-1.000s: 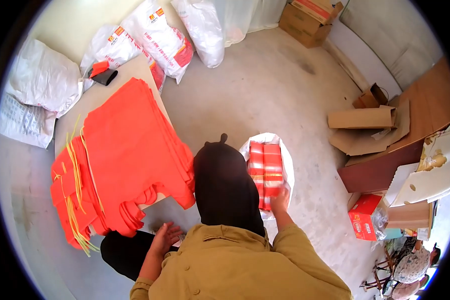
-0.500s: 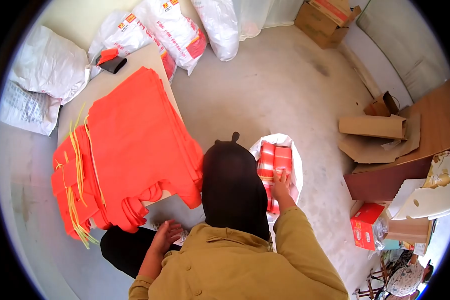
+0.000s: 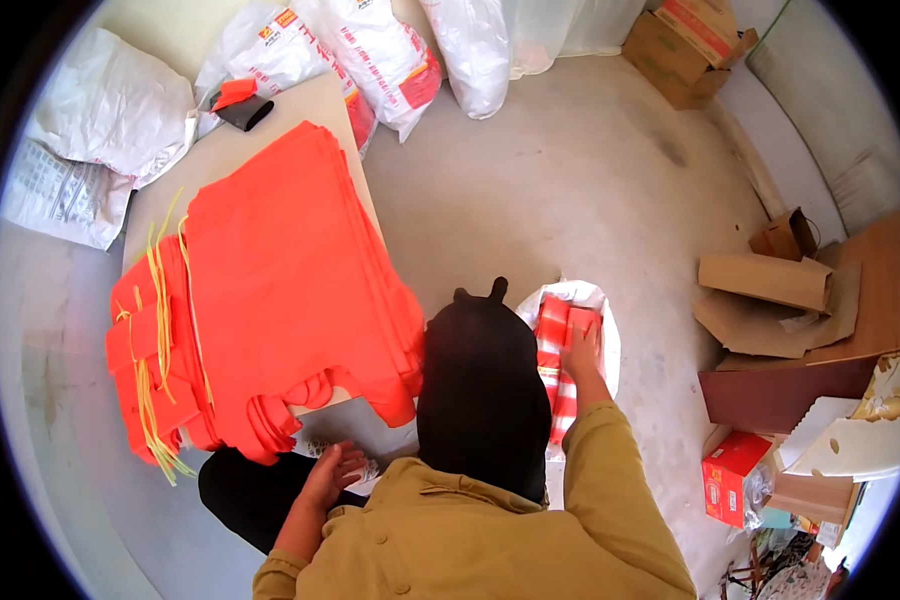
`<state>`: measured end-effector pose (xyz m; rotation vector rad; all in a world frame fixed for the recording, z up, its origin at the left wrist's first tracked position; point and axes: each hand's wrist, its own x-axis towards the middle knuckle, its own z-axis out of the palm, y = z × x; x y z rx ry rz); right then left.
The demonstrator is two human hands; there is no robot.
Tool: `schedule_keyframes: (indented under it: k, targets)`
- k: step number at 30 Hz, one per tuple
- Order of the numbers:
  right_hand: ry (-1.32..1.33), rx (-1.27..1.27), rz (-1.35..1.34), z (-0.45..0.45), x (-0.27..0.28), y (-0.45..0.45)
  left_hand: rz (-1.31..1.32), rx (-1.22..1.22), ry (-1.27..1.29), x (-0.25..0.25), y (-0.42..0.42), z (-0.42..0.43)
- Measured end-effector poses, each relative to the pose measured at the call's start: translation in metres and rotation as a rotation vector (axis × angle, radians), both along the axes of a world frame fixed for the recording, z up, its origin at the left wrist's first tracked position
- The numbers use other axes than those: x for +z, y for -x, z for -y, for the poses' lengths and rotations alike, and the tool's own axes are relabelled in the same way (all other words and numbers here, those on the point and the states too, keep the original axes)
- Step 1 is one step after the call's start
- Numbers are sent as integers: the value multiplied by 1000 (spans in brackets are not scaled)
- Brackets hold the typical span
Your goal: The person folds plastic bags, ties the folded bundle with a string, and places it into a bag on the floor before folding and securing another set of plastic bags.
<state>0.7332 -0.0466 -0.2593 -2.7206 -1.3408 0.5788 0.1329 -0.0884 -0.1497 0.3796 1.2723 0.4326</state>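
My right hand [image 3: 581, 358] reaches into a white sack [image 3: 611, 345] on the floor. Its fingers are stretched over a red roll-like bundle [image 3: 582, 320], touching it; a firm grip does not show. Beside that bundle lies another red one with pale bands [image 3: 553, 325]. My left hand [image 3: 335, 474] is held low over my lap with nothing in it, fingers apart. Just ahead of it is a thick stack of flat orange-red fabric bags [image 3: 280, 260] on a table, their cut handle ends hanging toward me.
Yellow ties [image 3: 157, 300] lie across smaller folded orange-red bundles on the left. A black item [image 3: 242, 112] rests at the table's far end [image 3: 320, 100]. Stuffed white sacks [image 3: 120, 100] line the back. Cardboard boxes [image 3: 770, 283] and a red carton [image 3: 727, 478] stand on the right.
My right hand has moved slightly forward onto the top of the red bundle in the sack. The whole view has shifted a little; my left hand stays by my lap.
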Motion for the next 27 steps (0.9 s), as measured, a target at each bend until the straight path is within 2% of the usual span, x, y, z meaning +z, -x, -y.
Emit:
schedule_keyframes:
  k: [4,8,9,12,14,18,19,20,22,24,25,26,27]
  targets:
    - [153,76,-119,-11,-15,-32,5,-49,-28,0,-2,0]
    - [-45,37,-125,1,-16,-26,-25,-63,-26,0,-8,-2]
    - [-88,26,-113,4,14,-5,-22,-63,-27,1,-9,-3]
    - [-145,32,-83,55,-9,23,-12,-50,-31,-2,-8,-4]
    - [-166,269,148,98,14,57,5,-46,-39,-4,-6,-4]
    - [13,98,-46,158,30,88,-29,-67,-50,1,-11,-8]
    - [-15,103,-14,168,21,93,-36,-67,-64,4,-5,-7]
    - [-59,138,4,171,16,90,-32,-86,-70,4,-7,-9]
    - [-219,-63,-252,155,34,88,-58,-88,-85,11,-9,-8]
    - [-312,-106,-263,136,44,82,-51,-70,-95,16,-10,-6]
    - [-553,-367,-539,113,60,87,-60,-67,-109,18,-11,-4]
    - [-539,149,-81,114,33,51,-54,-60,-123,15,-10,-3]
    - [-564,25,-110,96,47,49,-47,-53,-137,10,-9,-1]
